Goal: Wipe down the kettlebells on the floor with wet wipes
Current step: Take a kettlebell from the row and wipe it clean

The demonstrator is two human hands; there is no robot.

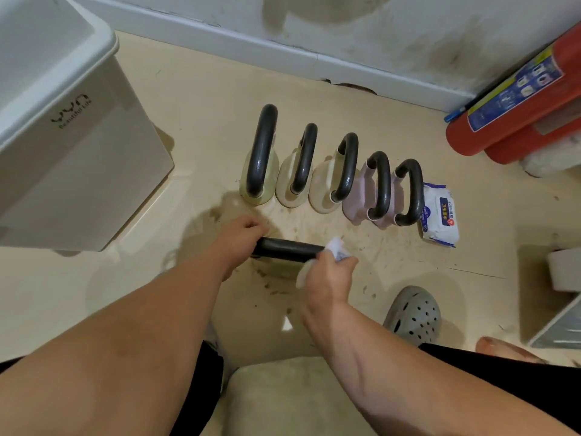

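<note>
Stained beige floor (393,127), scuffed white wall (377,33)

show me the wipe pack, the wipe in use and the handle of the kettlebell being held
wipe pack (440,215): head view, printed top face
wipe (338,247): head view, bunched white part at its top
kettlebell handle (289,248): head view, bare middle of the black bar

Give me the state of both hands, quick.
Left hand: closed, gripping the kettlebell handle at its left end.
Right hand: closed, holding a wet wipe against the handle's right end.
</note>
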